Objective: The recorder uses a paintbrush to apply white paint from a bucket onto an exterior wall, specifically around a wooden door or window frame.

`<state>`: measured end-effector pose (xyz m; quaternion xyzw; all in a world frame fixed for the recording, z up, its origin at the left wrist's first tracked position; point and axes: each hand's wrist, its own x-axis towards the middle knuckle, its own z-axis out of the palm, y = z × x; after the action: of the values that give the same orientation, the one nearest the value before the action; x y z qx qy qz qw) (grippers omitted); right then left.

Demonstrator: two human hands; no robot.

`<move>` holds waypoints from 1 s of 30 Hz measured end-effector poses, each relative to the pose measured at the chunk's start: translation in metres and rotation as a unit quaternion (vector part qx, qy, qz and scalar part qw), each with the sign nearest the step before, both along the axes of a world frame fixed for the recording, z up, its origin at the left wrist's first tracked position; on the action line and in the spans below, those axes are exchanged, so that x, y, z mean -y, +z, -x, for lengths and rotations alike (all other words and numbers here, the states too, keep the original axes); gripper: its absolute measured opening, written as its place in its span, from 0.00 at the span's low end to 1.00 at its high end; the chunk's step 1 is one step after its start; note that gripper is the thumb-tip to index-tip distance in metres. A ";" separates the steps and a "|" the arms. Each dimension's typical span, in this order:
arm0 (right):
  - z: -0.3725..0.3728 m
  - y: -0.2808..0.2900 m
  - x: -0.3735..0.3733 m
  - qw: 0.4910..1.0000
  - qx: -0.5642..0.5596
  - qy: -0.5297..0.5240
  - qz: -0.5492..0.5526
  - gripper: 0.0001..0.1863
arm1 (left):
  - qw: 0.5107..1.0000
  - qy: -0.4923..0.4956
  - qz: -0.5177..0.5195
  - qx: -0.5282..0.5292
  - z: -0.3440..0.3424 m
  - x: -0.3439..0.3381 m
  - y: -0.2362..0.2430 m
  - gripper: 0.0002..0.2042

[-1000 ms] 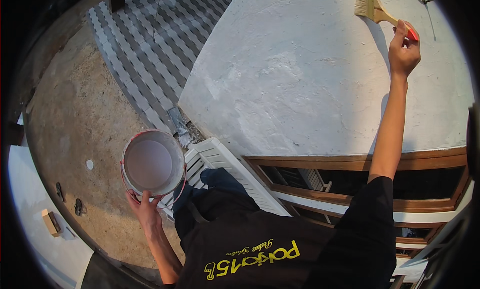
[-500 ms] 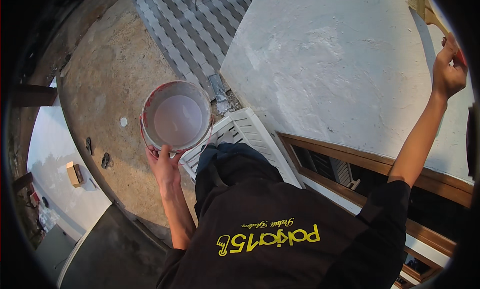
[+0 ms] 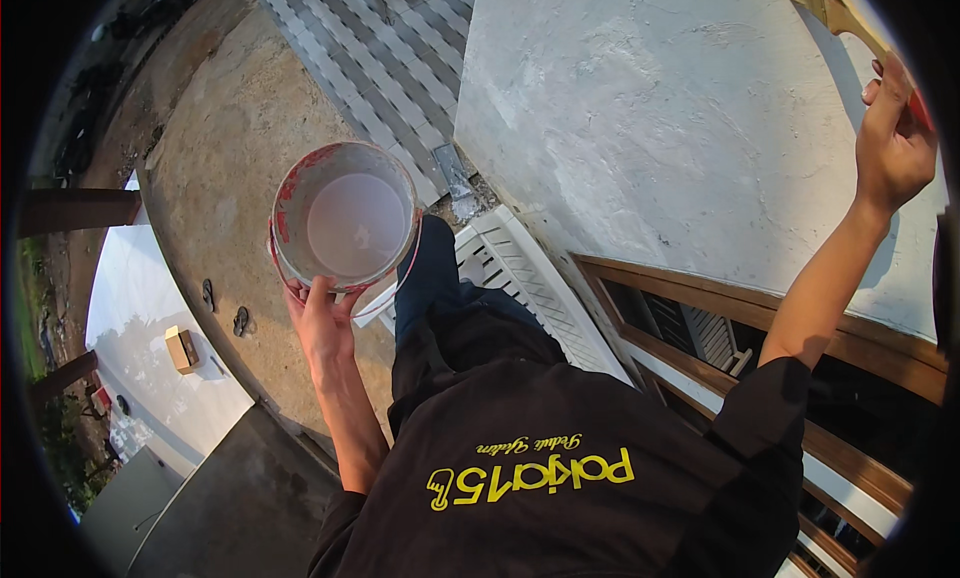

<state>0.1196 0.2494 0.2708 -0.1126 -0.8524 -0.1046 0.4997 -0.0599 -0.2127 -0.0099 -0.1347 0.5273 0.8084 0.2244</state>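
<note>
My left hand (image 3: 325, 328) grips the near edge of a round paint bucket (image 3: 291, 213), thumb over the rim. Red smears mark the bucket's inside wall, a thin red handle hangs round it, and pale, whitish paint (image 3: 358, 226) fills its lower part. Far up on the right, my right hand (image 3: 893, 148) is closed round the handle of a wide paintbrush (image 3: 848, 18). The brush is up at the white plastered wall (image 3: 620, 138), its bristles partly cut off by the picture's rim; whether they touch the wall I cannot tell.
A white slatted plastic chair (image 3: 535, 283) stands beneath me by the wall. Wood-framed windows (image 3: 740, 308) run along the right. Patterned paving (image 3: 365, 63) lies beyond the bare ground (image 3: 225, 158). Sandals (image 3: 240, 321) and a cardboard box (image 3: 182, 350) are at left.
The bucket has shifted slightly left and up in the picture, still in my left hand. My right hand and the paintbrush have moved slightly. The whole view has turned a little, showing more of my leg.
</note>
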 end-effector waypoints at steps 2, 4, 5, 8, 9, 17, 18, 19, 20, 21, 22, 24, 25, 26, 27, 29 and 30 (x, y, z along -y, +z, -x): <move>-0.001 0.008 0.004 1.000 0.008 -0.019 -0.001 0.08 | 1.000 -0.003 -0.004 -0.003 0.001 -0.006 0.002 0.25; -0.004 0.012 0.002 1.000 -0.011 -0.002 0.009 0.08 | 1.000 -0.010 -0.007 -0.003 0.002 -0.011 0.003 0.25; -0.004 0.014 0.003 0.999 -0.029 0.012 0.020 0.09 | 1.000 -0.018 -0.006 0.000 0.005 -0.016 0.001 0.25; -0.002 0.016 0.011 0.994 -0.086 0.049 0.043 0.10 | 0.999 -0.034 -0.002 0.005 0.008 -0.030 0.006 0.25; 0.001 0.020 0.012 0.991 -0.110 0.058 0.038 0.11 | 0.999 -0.038 0.000 0.004 0.014 -0.042 0.008 0.24; 0.050 0.022 0.015 0.992 -0.090 0.089 0.007 0.09 | 0.995 -0.100 -0.024 0.014 0.046 -0.085 0.005 0.19; 0.059 0.023 0.016 0.993 -0.078 0.084 -0.012 0.09 | 0.993 -0.111 -0.020 0.022 0.050 -0.092 0.009 0.20; 0.070 0.025 0.017 0.994 -0.065 0.078 -0.032 0.10 | 0.992 -0.122 -0.016 0.029 0.055 -0.098 0.012 0.20; 0.085 0.024 0.016 0.993 -0.034 0.098 -0.056 0.09 | 0.991 -0.130 -0.011 0.036 0.060 -0.101 0.012 0.21; 0.093 0.025 0.013 0.990 -0.003 0.116 -0.077 0.09 | 0.990 -0.137 -0.016 0.033 0.063 -0.104 0.019 0.21; 0.095 0.032 0.012 0.991 0.033 0.075 -0.105 0.09 | 0.989 -0.142 -0.019 0.035 0.066 -0.107 0.026 0.20; 0.089 0.051 0.016 0.997 -0.017 0.036 -0.069 0.08 | 0.988 -0.145 -0.019 0.049 0.073 -0.105 0.034 0.18; 0.082 0.062 0.015 0.997 -0.068 0.001 -0.030 0.08 | 0.988 -0.147 -0.023 0.048 0.076 -0.108 0.041 0.18; 0.075 0.071 0.015 0.995 -0.084 -0.031 -0.051 0.08 | 0.986 -0.158 -0.021 0.050 0.079 -0.110 0.048 0.18; 0.071 0.076 0.020 0.991 -0.117 -0.019 -0.056 0.09 | 0.984 -0.169 -0.020 0.052 0.083 -0.112 0.054 0.17; 0.079 0.077 0.023 0.983 -0.094 0.027 -0.158 0.12 | 0.981 -0.189 -0.016 0.042 0.092 -0.109 0.047 0.18; 0.085 0.071 0.032 0.991 -0.057 0.042 -0.113 0.13 | 0.977 -0.211 -0.013 0.037 0.093 -0.112 0.046 0.18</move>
<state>0.0342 0.2179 0.3417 -0.0254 -0.8094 -0.1729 0.5607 -0.1532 -0.1004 0.0357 -0.0470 0.5243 0.7443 0.4110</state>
